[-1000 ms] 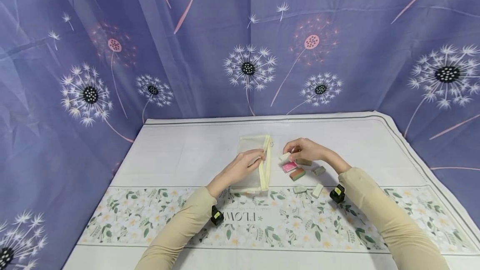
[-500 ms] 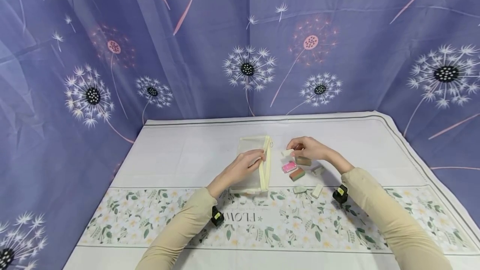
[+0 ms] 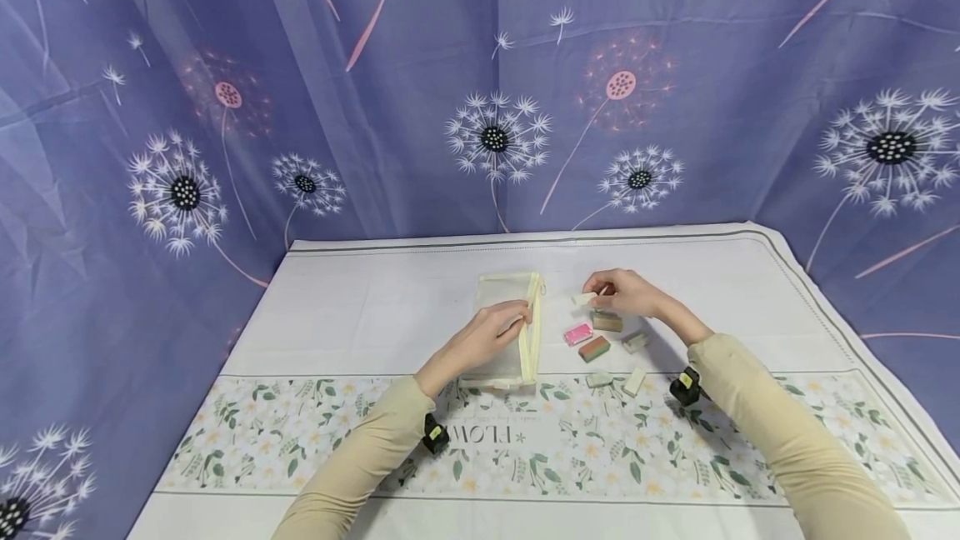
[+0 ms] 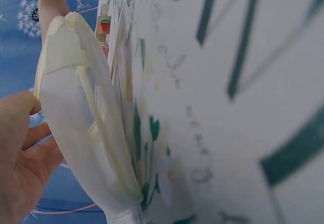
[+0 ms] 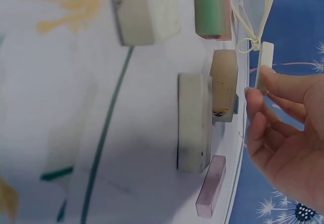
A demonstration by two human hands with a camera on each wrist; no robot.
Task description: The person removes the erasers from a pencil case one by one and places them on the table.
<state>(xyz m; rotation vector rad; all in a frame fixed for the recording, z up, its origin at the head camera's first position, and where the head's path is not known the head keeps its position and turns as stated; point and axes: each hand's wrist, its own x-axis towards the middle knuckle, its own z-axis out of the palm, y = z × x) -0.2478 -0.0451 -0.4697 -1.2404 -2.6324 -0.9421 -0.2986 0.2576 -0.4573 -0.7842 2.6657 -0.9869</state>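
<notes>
My left hand (image 3: 491,332) pinches the zippered edge of a pale-yellow mesh zip pouch (image 3: 501,286), whose mouth gapes a little toward the right. In the left wrist view the pouch (image 4: 76,107) stands slightly raised beside the fingers. My right hand (image 3: 630,292) holds a small white eraser (image 5: 266,59) between thumb and fingertips, above the table. Below that hand lie a tan eraser (image 3: 607,322), a pink one and an orange-and-green eraser (image 3: 594,349). A lilac block (image 5: 211,186) shows only in the right wrist view.
Nearer me lie a greyish eraser (image 3: 636,342), a pale-green eraser (image 3: 600,379) and a white block (image 3: 634,382). A white tablecloth (image 3: 375,298) with a floral band covers the table. Behind hangs a blue dandelion-print curtain (image 3: 420,107).
My right hand has moved right, away from the pouch, with the white eraser in its fingers, uncovering the tan eraser. My left hand and the pouch stay in place.
</notes>
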